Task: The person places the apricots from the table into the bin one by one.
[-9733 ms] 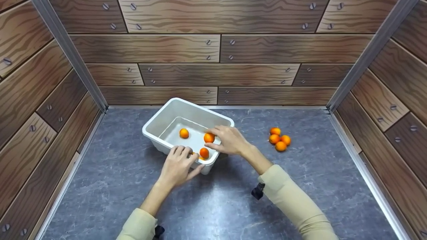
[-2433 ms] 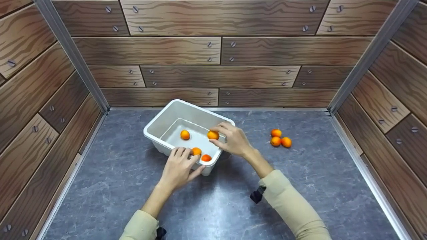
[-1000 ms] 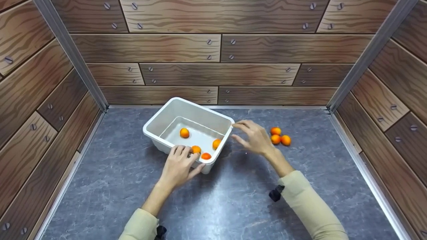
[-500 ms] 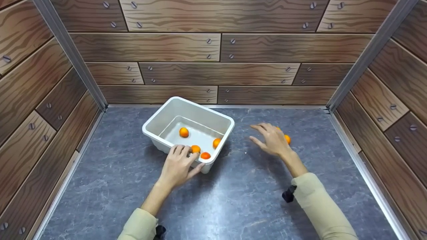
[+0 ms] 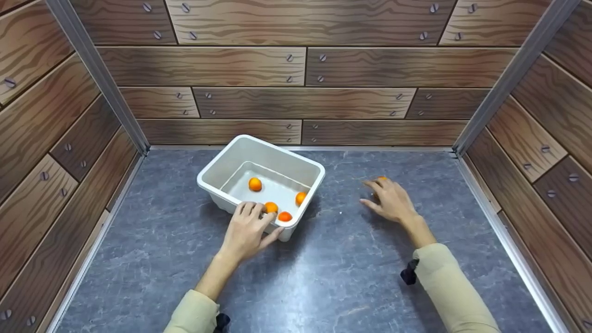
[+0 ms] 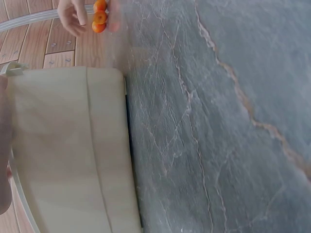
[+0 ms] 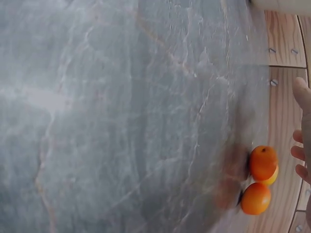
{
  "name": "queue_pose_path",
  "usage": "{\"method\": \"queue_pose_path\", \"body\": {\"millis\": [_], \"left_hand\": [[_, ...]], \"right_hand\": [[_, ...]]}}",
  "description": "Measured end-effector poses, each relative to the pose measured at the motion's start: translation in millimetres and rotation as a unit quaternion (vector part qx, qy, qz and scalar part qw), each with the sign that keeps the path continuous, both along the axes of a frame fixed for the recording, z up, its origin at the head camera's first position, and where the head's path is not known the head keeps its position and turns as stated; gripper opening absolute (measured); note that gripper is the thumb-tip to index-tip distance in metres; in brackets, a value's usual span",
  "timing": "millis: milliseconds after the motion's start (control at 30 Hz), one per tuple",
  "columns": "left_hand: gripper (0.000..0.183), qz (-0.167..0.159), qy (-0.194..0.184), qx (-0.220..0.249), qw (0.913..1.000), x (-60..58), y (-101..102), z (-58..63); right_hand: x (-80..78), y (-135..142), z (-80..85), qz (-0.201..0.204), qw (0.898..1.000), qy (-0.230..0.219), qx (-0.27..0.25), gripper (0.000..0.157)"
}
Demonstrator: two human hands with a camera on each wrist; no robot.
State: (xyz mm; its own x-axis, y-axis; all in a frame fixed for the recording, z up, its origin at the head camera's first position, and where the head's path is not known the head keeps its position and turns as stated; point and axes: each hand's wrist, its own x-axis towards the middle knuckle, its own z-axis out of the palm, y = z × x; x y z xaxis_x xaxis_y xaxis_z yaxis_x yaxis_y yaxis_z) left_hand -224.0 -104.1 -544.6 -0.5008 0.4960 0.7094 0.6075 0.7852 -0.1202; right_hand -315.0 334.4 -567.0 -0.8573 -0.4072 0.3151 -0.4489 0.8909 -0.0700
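A white plastic tub (image 5: 259, 141) holds several small orange mandarin-like fruits (image 5: 255, 184) on its floor. Curled over its front rim are the fingers of my left hand (image 5: 244, 233), the thumb lying outside; the left wrist view shows mostly the tub's outer wall (image 6: 53, 145). My right hand (image 5: 391, 201) hovers over the loose fruits to the right of the tub, fingers spread and holding nothing. It hides most of them in the head view, where one fruit (image 5: 382, 178) peeks out. In the right wrist view three fruits sit together, one front fruit (image 7: 263, 162) beside the fingers (image 7: 300, 153).
The grey marbled floor (image 5: 323, 277) is bounded by wood-patterned walls (image 5: 360, 67) with metal edge strips. The tub stands near the back wall, left of centre. A tiny white speck (image 5: 341, 212) lies on the floor between the tub and the right hand.
My right hand has let go of a fruit inside the tub and moved right, out over the loose fruits. One loose fruit fewer lies there than 9.7 s ago. My left hand stays on the rim.
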Motion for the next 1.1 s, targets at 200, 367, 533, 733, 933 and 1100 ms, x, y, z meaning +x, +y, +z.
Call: {"method": "queue_pose_path", "body": {"millis": [200,367,533,733,933,1100], "left_hand": [[0.037,-0.003,0.001,0.0,1.0,-0.7,1,-0.9],[0.037,0.0,0.014,-0.003,0.9999,-0.9,1,-1.4],[0.037,0.008,0.015,-0.013,0.9998,-0.7,0,-0.9],[0.037,0.004,0.015,-0.011,0.9998,-0.6,0,-0.3],[0.037,0.005,0.011,-0.011,0.9999,-0.7,0,-0.4],[0.037,0.006,0.007,-0.011,0.9999,0.2,-1,-0.6]], "right_hand": [[-0.9,11,-7.0,-0.024,0.999,-0.036,-0.008,0.062],[-1.5,19,-10.4,-0.029,0.999,-0.042,-0.009,0.058],[-2.6,25,-12.8,-0.027,0.999,-0.041,-0.014,0.055],[-3.7,29,-15.5,-0.029,0.999,-0.034,-0.002,0.053],[-5.7,28,-19.4,-0.012,1.0,-0.002,-0.005,0.048],[-6.9,25,-22.4,-0.007,1.0,0.008,-0.004,0.039]]}}
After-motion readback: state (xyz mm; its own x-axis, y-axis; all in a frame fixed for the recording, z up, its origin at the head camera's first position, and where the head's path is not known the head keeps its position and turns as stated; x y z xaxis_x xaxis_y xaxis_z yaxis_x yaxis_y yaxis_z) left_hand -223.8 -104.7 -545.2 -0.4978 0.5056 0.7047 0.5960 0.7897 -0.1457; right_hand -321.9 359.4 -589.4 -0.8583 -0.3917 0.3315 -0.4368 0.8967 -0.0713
